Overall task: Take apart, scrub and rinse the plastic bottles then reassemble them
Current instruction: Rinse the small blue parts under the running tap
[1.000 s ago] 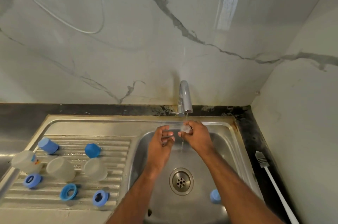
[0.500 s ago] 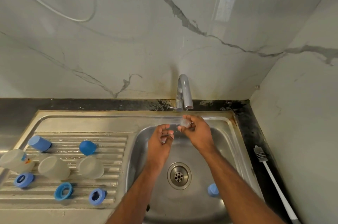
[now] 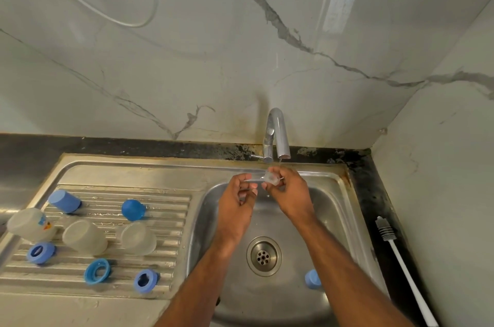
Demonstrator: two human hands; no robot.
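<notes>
One small clear teat (image 3: 272,176) is being rinsed just under the tap (image 3: 278,137) spout.
The right hand (image 3: 290,190) is pinching its rim; the left hand (image 3: 236,201) is hovering beside, fingers loosely curled, apparently grasping nothing. It is probably feeling light, soft and slippery, so holding the stiffer rim seems safest.

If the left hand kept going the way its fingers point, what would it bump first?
Probably the small clear piece pinched in the right hand, just under the tap; depth is hard to judge.
</notes>
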